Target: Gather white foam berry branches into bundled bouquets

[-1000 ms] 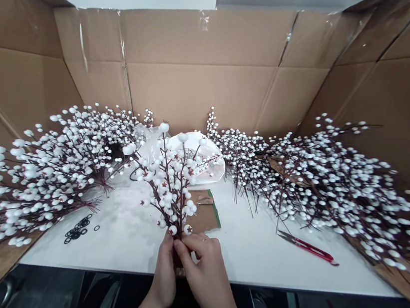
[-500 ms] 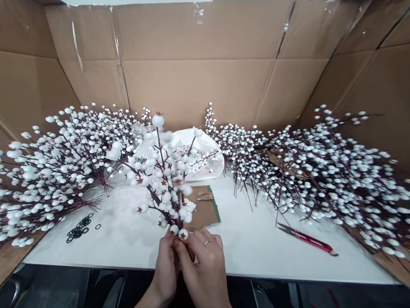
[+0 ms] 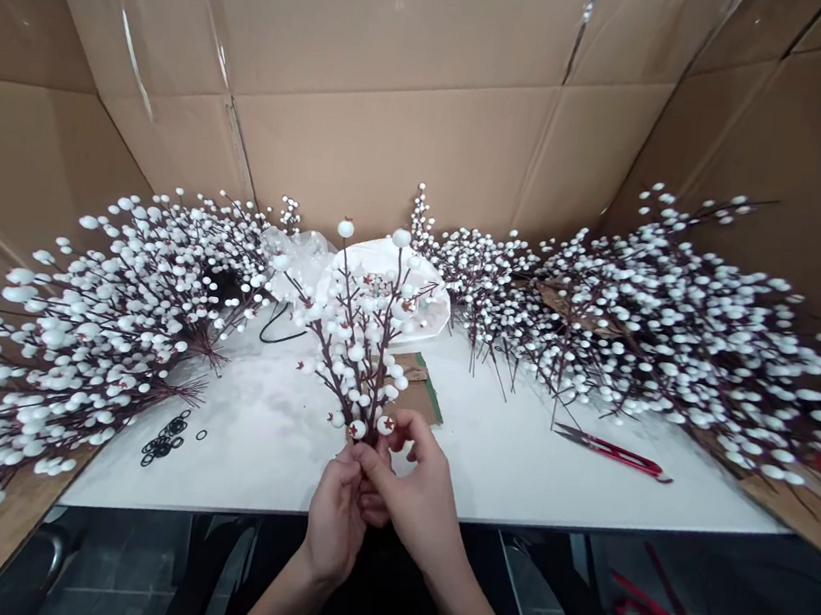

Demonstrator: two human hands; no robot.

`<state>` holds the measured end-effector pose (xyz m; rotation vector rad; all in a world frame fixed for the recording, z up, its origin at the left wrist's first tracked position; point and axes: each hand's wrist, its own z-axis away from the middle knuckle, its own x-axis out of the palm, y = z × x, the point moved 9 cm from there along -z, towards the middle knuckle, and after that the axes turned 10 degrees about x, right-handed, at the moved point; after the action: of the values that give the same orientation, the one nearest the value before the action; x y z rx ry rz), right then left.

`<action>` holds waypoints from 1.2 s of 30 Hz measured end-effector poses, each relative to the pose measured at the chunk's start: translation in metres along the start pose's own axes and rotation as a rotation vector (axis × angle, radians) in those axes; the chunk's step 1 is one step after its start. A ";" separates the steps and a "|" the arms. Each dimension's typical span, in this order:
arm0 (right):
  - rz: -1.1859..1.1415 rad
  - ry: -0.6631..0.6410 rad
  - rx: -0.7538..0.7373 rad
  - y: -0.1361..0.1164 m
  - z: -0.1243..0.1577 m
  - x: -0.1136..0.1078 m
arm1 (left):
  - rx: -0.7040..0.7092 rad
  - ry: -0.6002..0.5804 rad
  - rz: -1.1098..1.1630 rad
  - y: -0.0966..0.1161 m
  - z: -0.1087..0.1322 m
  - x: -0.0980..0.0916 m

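Observation:
A bunch of artificial white berry stems [image 3: 357, 352] stands upright above the table's front edge, its dark branches fanning out toward the top. My left hand [image 3: 335, 522] is closed around the lower stems, just beneath the lowest berries. From the right, my right hand [image 3: 425, 499] has its thumb and fingers bent against the same stem base, with the index finger curled beside a low berry. The stem ends are hidden by my hands. Behind the bunch lies an open white plastic bag [image 3: 428, 322] with berries in it.
Large piles of berry stems lie at the left [image 3: 113, 319] and right [image 3: 678, 343]. Red-handled thread snips [image 3: 618, 454] rest on the white table [image 3: 510, 472]. Small black rings [image 3: 166, 437] lie at left. A cardboard piece [image 3: 418, 399] sits behind my hands; cardboard walls [image 3: 403, 135] surround the table.
The bunch has swung more upright and its branches look less blurred. My right hand's fingers have loosened and lifted slightly, while my left keeps its hold. The view has tilted a little downward.

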<state>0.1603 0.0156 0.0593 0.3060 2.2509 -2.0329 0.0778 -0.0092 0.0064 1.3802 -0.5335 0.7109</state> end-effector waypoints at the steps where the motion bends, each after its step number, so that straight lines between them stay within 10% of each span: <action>1: -0.041 -0.035 0.022 0.002 -0.002 0.002 | -0.012 -0.016 0.014 -0.001 0.000 0.001; 11: -0.465 -0.431 0.167 0.002 0.003 0.022 | -0.116 -0.178 0.104 -0.004 0.006 0.019; 23: -0.484 -0.102 0.085 0.012 0.001 -0.018 | -0.219 -0.377 0.205 0.004 0.022 0.043; 36: -0.393 -0.087 0.050 0.013 0.005 -0.021 | -0.300 -0.316 0.256 0.002 0.020 0.045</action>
<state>0.1835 0.0098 0.0506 -0.2383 2.3561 -2.2280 0.1081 -0.0229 0.0427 1.1568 -1.0391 0.5892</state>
